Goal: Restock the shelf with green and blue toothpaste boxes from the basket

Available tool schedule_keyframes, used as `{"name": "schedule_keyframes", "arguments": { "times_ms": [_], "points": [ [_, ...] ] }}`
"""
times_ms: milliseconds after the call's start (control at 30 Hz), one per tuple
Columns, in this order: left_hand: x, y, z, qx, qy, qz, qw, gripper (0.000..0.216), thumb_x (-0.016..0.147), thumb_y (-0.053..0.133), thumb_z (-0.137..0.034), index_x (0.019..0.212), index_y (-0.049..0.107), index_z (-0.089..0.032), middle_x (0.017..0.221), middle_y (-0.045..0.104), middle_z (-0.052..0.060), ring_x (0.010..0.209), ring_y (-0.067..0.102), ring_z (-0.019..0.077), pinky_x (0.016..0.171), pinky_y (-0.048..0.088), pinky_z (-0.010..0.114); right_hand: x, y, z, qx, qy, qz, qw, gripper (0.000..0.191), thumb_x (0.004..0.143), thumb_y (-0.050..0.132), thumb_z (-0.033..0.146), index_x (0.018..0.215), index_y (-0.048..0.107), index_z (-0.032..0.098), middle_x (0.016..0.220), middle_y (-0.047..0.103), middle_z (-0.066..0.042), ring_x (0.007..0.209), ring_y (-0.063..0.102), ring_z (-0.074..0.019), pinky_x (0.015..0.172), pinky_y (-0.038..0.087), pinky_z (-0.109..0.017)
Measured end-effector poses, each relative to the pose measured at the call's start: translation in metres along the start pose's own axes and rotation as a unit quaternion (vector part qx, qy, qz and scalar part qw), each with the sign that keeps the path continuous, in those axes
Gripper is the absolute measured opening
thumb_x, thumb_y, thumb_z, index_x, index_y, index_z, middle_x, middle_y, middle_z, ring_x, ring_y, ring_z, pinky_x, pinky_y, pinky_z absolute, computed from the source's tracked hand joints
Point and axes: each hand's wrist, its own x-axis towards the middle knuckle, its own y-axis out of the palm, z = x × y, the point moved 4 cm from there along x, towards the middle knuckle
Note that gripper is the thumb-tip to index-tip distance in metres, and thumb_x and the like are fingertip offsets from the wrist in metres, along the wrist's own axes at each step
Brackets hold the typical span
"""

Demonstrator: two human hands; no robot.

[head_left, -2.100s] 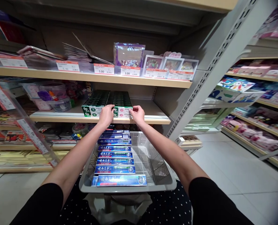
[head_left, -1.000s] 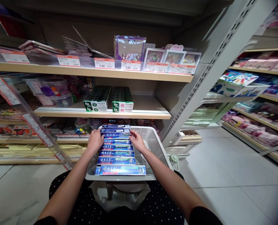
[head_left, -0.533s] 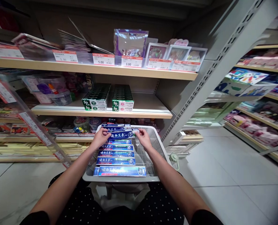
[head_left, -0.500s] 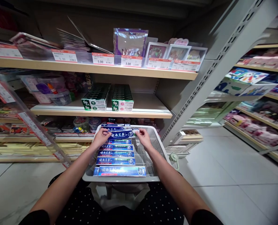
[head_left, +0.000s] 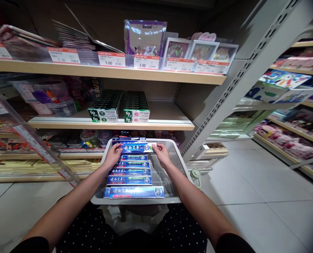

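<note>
Between my two hands is a blue toothpaste box [head_left: 134, 148], level over the far part of a grey plastic basket [head_left: 177, 168]. My left hand [head_left: 113, 155] pinches its left end, and my right hand [head_left: 161, 154] grips its right end. Below it in the basket, several more blue toothpaste boxes [head_left: 130, 180] lie in rows on the left side. The nearest box [head_left: 136, 192] lies across the basket's near end, partly over another one. Further blue boxes [head_left: 128, 139] show behind the held one, at the far rim.
On the middle shelf [head_left: 161, 125] ahead stand two stacks of green-and-white boxes [head_left: 136, 109], with clear plastic tubs [head_left: 53, 95] to their left. Above is a shelf with price tags [head_left: 111, 58]. A slotted metal upright [head_left: 232, 77] rises at the right. A light green object [head_left: 195, 176] sits beside the basket.
The held toothpaste box has tipped so that its printed face shows more fully, and it sits slightly higher. Both hands keep their hold. The view has shifted a little.
</note>
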Motion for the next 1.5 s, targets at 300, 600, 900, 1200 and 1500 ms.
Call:
{"name": "schedule_keyframes", "arguments": {
  "times_ms": [300, 600, 900, 1200, 1500],
  "points": [
    [0.000, -0.001, 0.003, -0.014, 0.005, 0.004, 1.000, 0.056, 0.074, 0.064, -0.049, 0.118, 0.061, -0.015, 0.120, 0.065, 0.015, 0.106, 0.063, 0.0284, 0.094, 0.048, 0.042, 0.000, 0.000, -0.003, 0.005, 0.020, 0.001, 1.000, 0.042, 0.064, 0.075, 0.049, 0.092, 0.060, 0.021, 0.093, 0.070, -0.007, 0.091, 0.066, -0.0229, 0.086, 0.053, -0.038],
    [-0.006, 0.006, -0.025, -0.009, -0.005, -0.008, 1.000, 0.035, 0.075, 0.065, -0.031, 0.106, 0.062, -0.015, 0.115, 0.067, 0.013, 0.105, 0.064, 0.0254, 0.096, 0.047, 0.041, -0.002, -0.004, 0.017, -0.090, -0.022, -0.018, 0.996, 0.048, 0.065, 0.073, 0.050, 0.098, 0.057, 0.019, 0.100, 0.068, -0.008, 0.095, 0.064, -0.0241, 0.086, 0.051, -0.039],
    [0.027, 0.094, -0.128, -0.077, 0.197, -0.004, 0.977, 0.034, 0.081, 0.057, -0.012, 0.114, 0.053, -0.015, 0.112, 0.064, 0.012, 0.102, 0.065, 0.0184, 0.095, 0.051, 0.036, 0.048, -0.083, 0.124, -0.182, -0.216, -0.092, 0.955, 0.077, 0.065, 0.076, 0.052, 0.128, 0.047, 0.017, 0.114, 0.063, -0.011, 0.100, 0.061, -0.0229, 0.092, 0.048, -0.038],
    [0.061, 0.164, -0.166, 0.093, 0.334, -0.035, 0.937, 0.028, 0.089, 0.048, -0.011, 0.114, 0.059, -0.017, 0.113, 0.064, 0.012, 0.107, 0.061, 0.0223, 0.095, 0.048, 0.039, 0.108, -0.140, 0.143, -0.287, -0.231, -0.164, 0.915, 0.080, 0.065, 0.071, 0.059, 0.128, 0.052, 0.013, 0.110, 0.066, -0.014, 0.095, 0.062, -0.0261, 0.089, 0.048, -0.043],
    [0.079, 0.174, -0.162, 0.202, 0.319, -0.041, 0.925, 0.034, 0.089, 0.047, -0.011, 0.121, 0.051, -0.019, 0.120, 0.062, 0.014, 0.108, 0.060, 0.0278, 0.091, 0.047, 0.040, 0.134, -0.141, 0.137, -0.353, -0.228, -0.148, 0.895, 0.075, 0.067, 0.070, 0.057, 0.126, 0.053, 0.013, 0.101, 0.068, -0.012, 0.084, 0.062, -0.0236, 0.078, 0.050, -0.037]
  ]
}}
